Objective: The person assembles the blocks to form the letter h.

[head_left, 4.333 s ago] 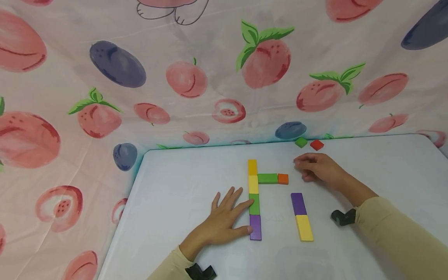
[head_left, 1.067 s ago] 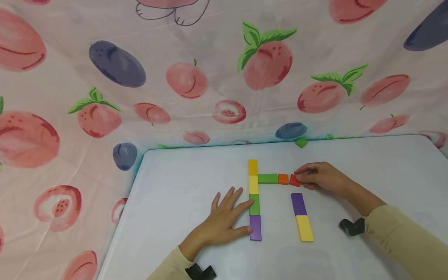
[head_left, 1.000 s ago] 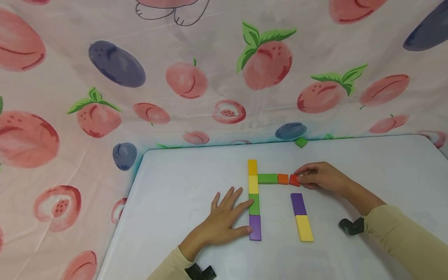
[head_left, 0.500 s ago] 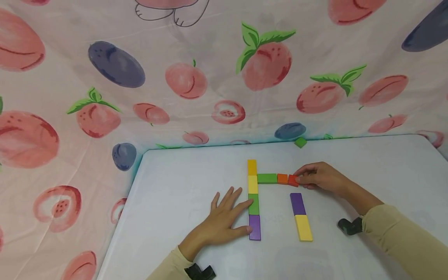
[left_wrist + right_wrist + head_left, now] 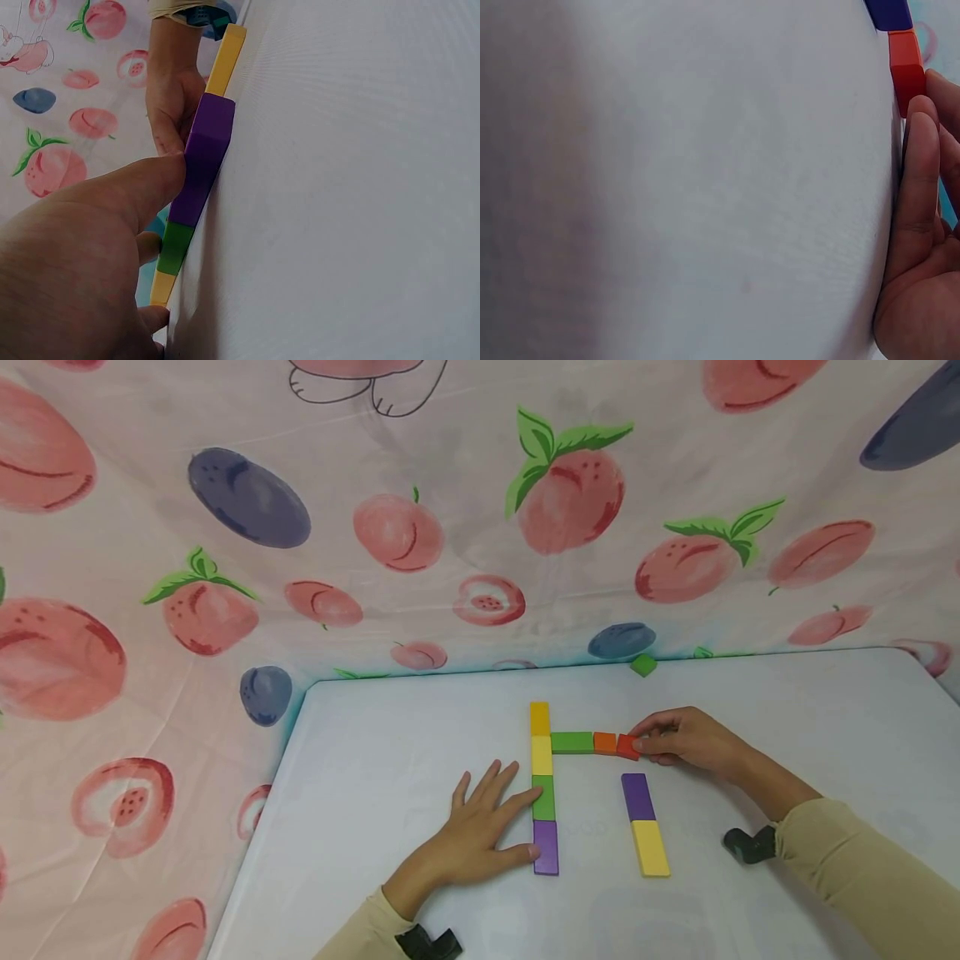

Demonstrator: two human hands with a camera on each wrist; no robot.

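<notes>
My right hand [image 5: 686,739] pinches a red block [image 5: 627,746] between thumb and fingertips. The red block sits slightly tilted at the right end of a short row, right at the orange block [image 5: 604,742], which follows a green block [image 5: 572,742]. That row meets an upright column made of two yellow blocks [image 5: 540,718], a green block [image 5: 543,806] and a purple block [image 5: 546,847]. My left hand [image 5: 480,835] lies with spread fingers, index on the column's green block and thumb on the purple one. In the right wrist view, fingertips touch the red block [image 5: 908,82].
Below the row, a purple block [image 5: 638,797] and a yellow block [image 5: 651,848] form a slanted pair. A green block [image 5: 643,665] lies at the far edge of the white table [image 5: 420,718]. A fruit-printed cloth [image 5: 315,468] hangs behind.
The right hand took the red block from the far edge to the row's end. Over the last second it slid left, closing the gap to the orange block. The left hand has stayed put.
</notes>
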